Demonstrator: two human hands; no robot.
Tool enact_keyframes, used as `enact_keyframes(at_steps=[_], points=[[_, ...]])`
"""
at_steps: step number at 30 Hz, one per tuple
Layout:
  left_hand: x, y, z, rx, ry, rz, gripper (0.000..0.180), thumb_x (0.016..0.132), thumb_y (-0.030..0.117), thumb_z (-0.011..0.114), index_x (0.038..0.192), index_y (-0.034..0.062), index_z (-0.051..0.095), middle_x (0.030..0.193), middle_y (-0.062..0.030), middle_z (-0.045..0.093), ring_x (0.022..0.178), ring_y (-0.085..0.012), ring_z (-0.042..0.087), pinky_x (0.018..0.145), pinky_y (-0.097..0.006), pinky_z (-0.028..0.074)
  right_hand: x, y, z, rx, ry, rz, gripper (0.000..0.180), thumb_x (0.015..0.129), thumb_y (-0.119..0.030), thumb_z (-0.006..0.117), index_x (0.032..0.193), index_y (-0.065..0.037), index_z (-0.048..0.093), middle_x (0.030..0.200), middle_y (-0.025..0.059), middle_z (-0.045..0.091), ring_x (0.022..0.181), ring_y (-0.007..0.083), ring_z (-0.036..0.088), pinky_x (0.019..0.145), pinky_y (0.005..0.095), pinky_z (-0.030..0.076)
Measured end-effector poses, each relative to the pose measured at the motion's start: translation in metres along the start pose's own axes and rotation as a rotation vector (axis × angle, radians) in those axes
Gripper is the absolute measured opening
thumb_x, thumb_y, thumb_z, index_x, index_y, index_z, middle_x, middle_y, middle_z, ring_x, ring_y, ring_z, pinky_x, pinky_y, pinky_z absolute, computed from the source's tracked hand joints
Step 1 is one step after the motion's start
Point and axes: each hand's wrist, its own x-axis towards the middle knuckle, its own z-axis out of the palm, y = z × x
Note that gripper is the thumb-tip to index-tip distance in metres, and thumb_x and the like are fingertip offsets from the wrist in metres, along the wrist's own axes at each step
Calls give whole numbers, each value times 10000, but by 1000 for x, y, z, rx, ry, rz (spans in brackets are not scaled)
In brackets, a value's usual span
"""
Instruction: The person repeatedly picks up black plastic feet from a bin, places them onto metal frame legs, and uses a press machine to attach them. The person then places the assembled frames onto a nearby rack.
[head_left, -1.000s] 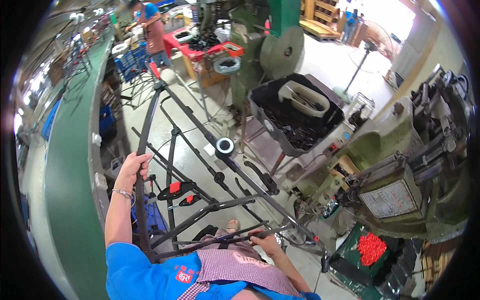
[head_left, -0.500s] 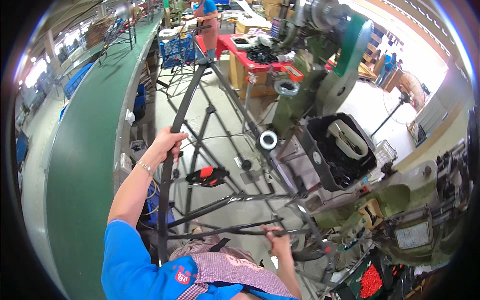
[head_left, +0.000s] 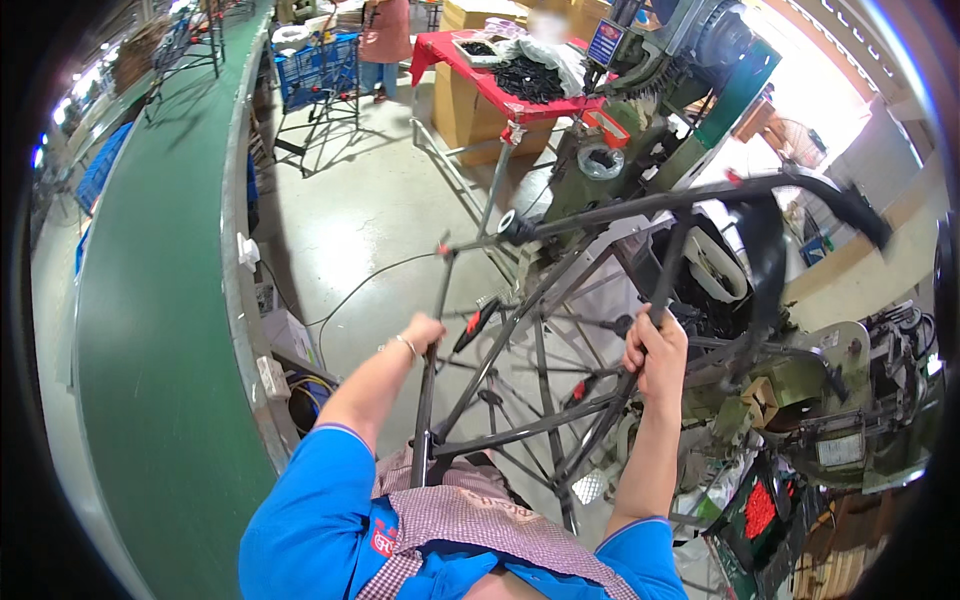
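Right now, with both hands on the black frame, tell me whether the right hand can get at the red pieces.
Probably not without letting go: the right hand is closed around a tube of the black frame. If freed, it might; the red pieces lie uncovered at lower right.

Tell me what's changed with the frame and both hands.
The black frame has turned: a long bar now reaches off to the right. The right hand has risen from near the waist, gripping a tube; whether it let go between cannot be told. The left hand still holds the frame. The green conveyor stayed put.
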Motion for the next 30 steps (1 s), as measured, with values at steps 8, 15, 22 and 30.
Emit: enact_keyframes(at_steps=[8, 15, 22, 30], points=[[-96, 157, 50, 475, 199, 1266, 325, 739, 47, 693, 1043, 36, 579, 1034, -145, 592, 1001, -346, 566, 848, -407, 481, 84, 94, 30, -436, 44, 273, 145, 951, -199, 495, 893, -69, 518, 573, 4, 437, 379, 76, 363, 322, 244, 280], [-89, 344, 114, 1376, 111, 1680, 629, 772, 495, 642, 1199, 39, 573, 1160, -142, 594, 1201, -308, 478, 1105, -511, 225, 189, 225, 42, -916, -65, -478, 333, 965, -231, 455, 1262, -83, 470, 870, 129, 575, 670, 206, 521, 579, 343, 433], [-74, 379, 122, 1498, -576, 1693, 172, 706, 189, 724, 780, 49, 657, 774, -95, 648, 766, -283, 649, 642, -402, 500, 233, 159, 81, -1116, -394, 159, 492, 997, -373, 309, 1357, -60, 430, 1299, 129, 511, 1218, 281, 469, 1021, 378, 365], [-41, 423, 76, 967, -494, 1654, 121, 783, 98, 663, 872, 76, 584, 782, -72, 561, 661, -313, 589, 549, -410, 467, 132, 219, -127, -1211, 666, -58, 245, 916, -240, 557, 933, 3, 586, 761, 137, 597, 743, 330, 604, 661, 392, 479]])
